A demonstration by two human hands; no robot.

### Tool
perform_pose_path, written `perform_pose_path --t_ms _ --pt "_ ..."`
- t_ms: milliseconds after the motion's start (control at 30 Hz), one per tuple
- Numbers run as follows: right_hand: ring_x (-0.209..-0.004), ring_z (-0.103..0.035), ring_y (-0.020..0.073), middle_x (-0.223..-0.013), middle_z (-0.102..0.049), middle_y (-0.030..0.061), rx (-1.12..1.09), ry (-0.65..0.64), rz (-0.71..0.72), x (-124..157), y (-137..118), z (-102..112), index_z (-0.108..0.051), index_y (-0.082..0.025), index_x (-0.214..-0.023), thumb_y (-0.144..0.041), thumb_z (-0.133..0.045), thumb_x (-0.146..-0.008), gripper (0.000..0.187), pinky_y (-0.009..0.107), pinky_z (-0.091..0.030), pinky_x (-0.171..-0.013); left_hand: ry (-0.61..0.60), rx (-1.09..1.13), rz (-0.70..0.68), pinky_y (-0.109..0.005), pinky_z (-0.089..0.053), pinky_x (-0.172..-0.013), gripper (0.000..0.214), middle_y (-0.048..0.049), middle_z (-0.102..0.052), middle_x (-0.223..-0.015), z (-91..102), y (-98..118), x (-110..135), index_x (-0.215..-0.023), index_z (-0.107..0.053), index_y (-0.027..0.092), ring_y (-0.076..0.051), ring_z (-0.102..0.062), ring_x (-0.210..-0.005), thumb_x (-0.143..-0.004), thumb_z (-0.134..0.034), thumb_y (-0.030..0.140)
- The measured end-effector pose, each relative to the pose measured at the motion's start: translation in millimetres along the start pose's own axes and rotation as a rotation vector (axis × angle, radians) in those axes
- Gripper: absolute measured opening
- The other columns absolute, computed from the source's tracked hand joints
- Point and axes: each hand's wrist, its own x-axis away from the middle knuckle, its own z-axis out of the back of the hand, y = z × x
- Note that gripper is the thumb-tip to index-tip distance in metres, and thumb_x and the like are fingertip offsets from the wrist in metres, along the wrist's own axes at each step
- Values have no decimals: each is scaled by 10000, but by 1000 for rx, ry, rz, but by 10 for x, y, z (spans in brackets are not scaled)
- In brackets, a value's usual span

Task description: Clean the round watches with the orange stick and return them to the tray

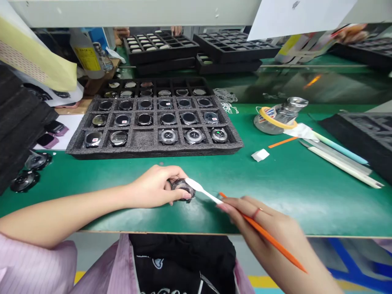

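My left hand (152,187) is closed in a narrow pinch around a watch (183,188), which sits at lower centre, near the front edge of the green mat (309,196). I can't tell whether the watch touches the mat. It should feel small and fairly dense, with a hard, slippery case, so the safest hold looks to be around its rim, keeping my fingers off any glass.

My right hand (260,230) holds an orange stick (269,239) like a pen, also in a narrow grip. Its flat white swab (202,190) reaches across to touch the watch near my left fingertips. The stick looks light and stiff, and the swab's soft-looking tip seems gentle enough to use on a fragile surface.

Above, at upper centre, a dark foam tray (154,153) holds rows of round watches in square cells. To the right lie a small white pad (260,155), an orange pick (283,142), and a glass jar (280,116) with a yellow ring.
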Motion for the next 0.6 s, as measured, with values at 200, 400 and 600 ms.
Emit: perform_pose_path --t_ms 200,400,600 --pt "-555 -729 143 -786 -792 16 -17 46 -49 77 47 1 -719 -237 -992 -316 -564 -1045 182 209 -592 -550 -71 240 -51 -272 -617 -688 213 -37 -757 -929 6 -34 15 -982 -617 161 -130 -730 -715 -842 -762 230" --pt "-524 -723 127 -741 -775 8 -8 -5 -12 67 40 -1 -724 -232 -924 -370 -500 -1077 305 182 -558 -495 -143 355 -86 -313 -641 -834 133 -25 -730 -954 45 -61 24 -1002 -584 161 -127 -739 -856 -909 -671 124" --pt "-568 -728 124 -765 -774 10 -38 45 -26 81 60 27 -709 -225 -937 -316 -530 -1062 236 180 -580 -562 -178 378 -79 -338 -641 -850 129 -33 -725 -950 86 -61 8 -1014 -579 162 -149 -736 -900 -931 -678 158"
